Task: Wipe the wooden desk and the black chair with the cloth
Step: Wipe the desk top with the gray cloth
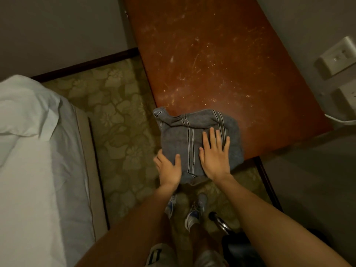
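A grey cloth with dark and white stripes lies bunched on the near left corner of the reddish wooden desk, partly hanging over the edge. My right hand presses flat on the cloth with straight, spread fingers. My left hand holds the cloth's near left edge, thumb on top and fingers hidden behind it at the desk corner. The desk top shows pale dusty smears and scratches. Part of the black chair with a chrome piece shows at the bottom right, below my right forearm.
A bed with white sheets fills the left side. Patterned green carpet lies between the bed and the desk. White wall sockets and a white cable sit on the wall right of the desk. My feet stand by the desk's near end.
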Motion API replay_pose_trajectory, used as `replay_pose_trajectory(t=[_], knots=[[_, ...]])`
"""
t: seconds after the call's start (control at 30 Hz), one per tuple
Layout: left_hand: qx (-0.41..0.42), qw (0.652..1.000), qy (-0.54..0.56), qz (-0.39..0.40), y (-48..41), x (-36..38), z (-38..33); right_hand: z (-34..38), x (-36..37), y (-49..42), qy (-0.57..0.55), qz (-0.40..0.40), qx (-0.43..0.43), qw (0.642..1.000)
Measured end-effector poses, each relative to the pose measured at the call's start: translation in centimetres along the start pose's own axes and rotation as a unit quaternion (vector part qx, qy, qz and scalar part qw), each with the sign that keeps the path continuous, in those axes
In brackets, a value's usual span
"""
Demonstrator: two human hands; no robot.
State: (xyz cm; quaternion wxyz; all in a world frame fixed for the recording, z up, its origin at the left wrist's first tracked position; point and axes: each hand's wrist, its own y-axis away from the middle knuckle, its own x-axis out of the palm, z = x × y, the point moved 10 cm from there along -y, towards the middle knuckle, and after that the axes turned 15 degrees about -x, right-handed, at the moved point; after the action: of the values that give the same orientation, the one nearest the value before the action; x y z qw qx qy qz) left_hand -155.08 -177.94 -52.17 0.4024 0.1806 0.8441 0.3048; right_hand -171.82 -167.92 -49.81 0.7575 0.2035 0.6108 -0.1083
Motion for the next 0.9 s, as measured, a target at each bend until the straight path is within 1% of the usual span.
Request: replay_pose_trajectory(t=[0.03,0.1,0.13,0.2,0.27,0.33,0.43,0.47,0.53,0.6,0.67,0.7,0.77,0.8,0.83,0.9], knots=[[-0.022,0.999,0.025,0.021,0.3,0.1,0.5,1.2,-0.2,0.4,-0.023,-0.001,-0.037,0.999],[-0.034,0.998,0.038,0.032,0.6,0.0,0.9,4.0,-0.6,1.6,-0.065,0.008,-0.133,0.989],[-0.053,0.997,0.052,0.036,0.5,-0.1,1.1,5.1,-0.5,2.3,-0.079,0.023,-0.169,0.982],[-0.118,0.984,0.122,0.057,0.5,-0.4,1.9,6.4,0.3,3.6,-0.086,0.068,-0.206,0.972],[-0.162,0.965,0.187,0.084,0.5,-0.6,2.5,7.2,1.3,4.4,-0.074,0.103,-0.206,0.97],[-0.177,0.956,0.205,0.109,0.5,-0.6,2.1,7.6,1.4,4.3,-0.077,0.119,-0.18,0.973],[-0.188,0.943,0.23,0.149,0.4,-0.3,1.2,7.8,-0.2,2.9,-0.113,0.082,-0.12,0.983],[-0.198,0.931,0.26,0.162,0.4,-0.1,1.0,7.6,-1.2,2.4,-0.138,0.054,-0.099,0.984],[-0.22,0.897,0.335,0.189,0.5,0.1,0.5,6.5,-2.6,1.8,-0.203,0.009,-0.057,0.977],[-0.23,0.873,0.365,0.228,1.1,0.1,-0.4,5.3,-3.4,1.6,-0.274,-0.008,-0.02,0.961],[-0.225,0.874,0.342,0.261,1.9,0.0,-1.7,4.1,-4.0,1.6,-0.35,-0.014,0.027,0.936],[-0.226,0.88,0.327,0.261,2.1,-0.2,-2.1,3.5,-4.4,1.6,-0.379,-0.02,0.051,0.924],[-0.212,0.908,0.287,0.221,1.9,-1.2,-3.0,2.4,-5.5,1.7,-0.413,-0.031,0.09,0.906],[-0.205,0.914,0.282,0.208,1.9,-1.6,-3.6,2.0,-5.8,1.8,-0.43,-0.03,0.1,0.897],[-0.206,0.911,0.291,0.209,2.4,-1.8,-4.3,1.7,-6.0,1.7,-0.446,-0.028,0.105,0.888],[-0.227,0.879,0.34,0.247,3.3,-1.6,-5.4,1.6,-7.0,1.5,-0.482,-0.029,0.101,0.87]])
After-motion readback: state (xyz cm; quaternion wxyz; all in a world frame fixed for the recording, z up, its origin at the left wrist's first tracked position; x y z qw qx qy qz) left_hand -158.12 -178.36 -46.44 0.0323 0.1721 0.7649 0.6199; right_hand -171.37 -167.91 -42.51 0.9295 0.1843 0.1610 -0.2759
